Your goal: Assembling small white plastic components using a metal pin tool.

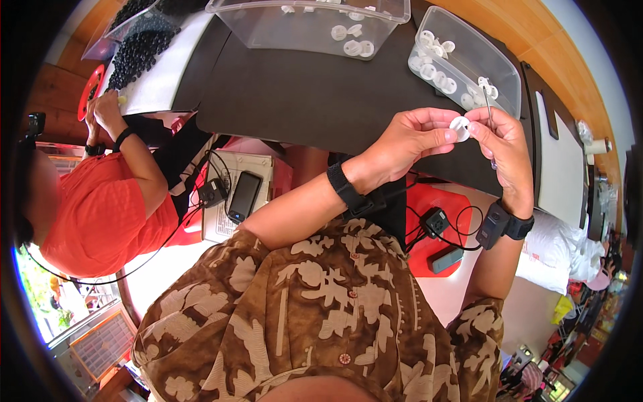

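Note:
Over the dark table's front edge, both my hands meet at a small white round plastic piece [459, 127] with a dark spot on its face. My left hand [416, 142] pinches the piece between thumb and fingers. My right hand [502, 146] has its thumb and index finger at the piece's other side, and a thin metal tool [488, 100] is held in the same hand. The tool sticks out above and below the fingers; its exact kind is unclear. Just beyond stands a clear plastic bin [506, 74] with similar white pieces inside.
A larger clear bin [281, 30] with white pieces stands farther back on the dark table [281, 94]. To the left, a person in a red shirt [110, 208] works beside a pile of small black parts [144, 57]. A phone-like device [244, 195] and cables lie near my left arm.

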Tool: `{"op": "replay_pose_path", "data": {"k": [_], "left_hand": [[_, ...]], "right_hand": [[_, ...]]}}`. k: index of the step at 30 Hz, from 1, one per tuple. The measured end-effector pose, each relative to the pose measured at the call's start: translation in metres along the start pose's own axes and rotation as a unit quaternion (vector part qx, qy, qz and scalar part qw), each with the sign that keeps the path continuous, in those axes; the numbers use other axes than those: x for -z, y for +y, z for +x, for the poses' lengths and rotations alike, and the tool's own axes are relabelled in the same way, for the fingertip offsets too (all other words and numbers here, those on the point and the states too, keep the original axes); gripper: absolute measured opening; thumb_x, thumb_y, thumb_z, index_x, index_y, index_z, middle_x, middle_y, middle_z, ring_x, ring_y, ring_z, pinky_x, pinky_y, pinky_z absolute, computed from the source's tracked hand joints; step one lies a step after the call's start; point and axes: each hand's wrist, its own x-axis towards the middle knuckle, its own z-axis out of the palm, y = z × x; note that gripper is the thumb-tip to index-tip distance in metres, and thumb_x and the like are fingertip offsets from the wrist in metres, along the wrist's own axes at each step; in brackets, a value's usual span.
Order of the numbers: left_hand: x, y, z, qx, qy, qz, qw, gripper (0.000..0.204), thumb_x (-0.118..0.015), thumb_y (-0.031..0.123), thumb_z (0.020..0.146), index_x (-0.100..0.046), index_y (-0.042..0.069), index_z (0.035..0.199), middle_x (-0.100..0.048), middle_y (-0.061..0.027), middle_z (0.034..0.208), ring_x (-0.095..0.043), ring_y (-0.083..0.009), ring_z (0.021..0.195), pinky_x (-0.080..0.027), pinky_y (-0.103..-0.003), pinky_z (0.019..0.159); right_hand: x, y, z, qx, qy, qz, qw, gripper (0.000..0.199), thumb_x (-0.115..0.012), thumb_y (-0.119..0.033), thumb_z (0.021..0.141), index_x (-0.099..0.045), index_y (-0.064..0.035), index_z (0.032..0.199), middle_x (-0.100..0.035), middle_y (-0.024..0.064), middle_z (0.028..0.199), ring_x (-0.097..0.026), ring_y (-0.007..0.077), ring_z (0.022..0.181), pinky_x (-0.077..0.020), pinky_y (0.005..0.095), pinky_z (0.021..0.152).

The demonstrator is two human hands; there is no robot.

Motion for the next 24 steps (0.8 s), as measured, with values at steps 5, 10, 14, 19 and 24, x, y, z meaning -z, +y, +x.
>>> {"op": "replay_pose_path", "data": {"k": [5,10,14,19,24], "left_hand": [[0.006,-0.003,0.001,-0.011,0.005,0.001,1.0,0.034,-0.063,0.005,0.088,-0.057,0.004,0.122,-0.063,-0.007,0.114,-0.061,-0.016,0.104,-0.051,-0.029,0.092],[0.012,-0.006,0.002,-0.01,0.012,-0.032,0.999,0.035,-0.064,0.003,0.087,-0.056,0.004,0.122,-0.062,-0.0081,0.115,-0.061,-0.0181,0.106,-0.051,-0.029,0.093],[0.021,-0.012,0.004,0.003,0.013,-0.086,0.996,0.036,-0.064,0.003,0.087,-0.055,0.004,0.122,-0.062,-0.0083,0.115,-0.061,-0.0192,0.106,-0.052,-0.029,0.093],[0.03,-0.009,0.003,0.007,0.033,-0.065,0.997,0.035,-0.063,0.003,0.087,-0.055,0.004,0.121,-0.061,-0.0086,0.114,-0.061,-0.0205,0.106,-0.052,-0.03,0.093],[0.047,-0.007,0.006,-0.017,0.042,-0.063,0.997,0.032,-0.061,0.002,0.089,-0.056,0.004,0.12,-0.061,-0.0097,0.114,-0.061,-0.022,0.106,-0.053,-0.03,0.092]], "right_hand": [[-0.006,0.016,0.005,0.027,0.021,0.028,0.999,0.015,-0.066,-0.01,0.086,-0.064,-0.0014,0.098,-0.06,-0.003,0.076,-0.041,-0.0009,0.056,-0.0279,0.016,0.046],[-0.018,0.023,0.008,0.048,0.059,0.037,0.996,0.017,-0.067,-0.008,0.085,-0.062,-0.002,0.101,-0.061,-0.0022,0.078,-0.044,-0.001,0.058,-0.029,0.0155,0.046],[-0.023,0.026,0.009,0.046,0.069,0.043,0.996,0.019,-0.068,-0.008,0.085,-0.062,-0.0015,0.102,-0.061,-0.0018,0.079,-0.045,-0.0007,0.059,-0.0302,0.0157,0.047],[-0.037,0.032,0.008,0.074,0.093,-0.009,0.993,0.019,-0.062,-0.013,0.09,-0.061,-0.0004,0.104,-0.059,-0.0011,0.077,-0.045,0.0022,0.059,-0.0343,0.0188,0.051],[-0.045,0.026,-0.013,0.025,0.113,-0.094,0.989,0.021,-0.046,-0.017,0.098,-0.061,-0.0035,0.102,-0.055,-0.0004,0.073,-0.044,0.0052,0.057,-0.0372,0.021,0.053]]}}
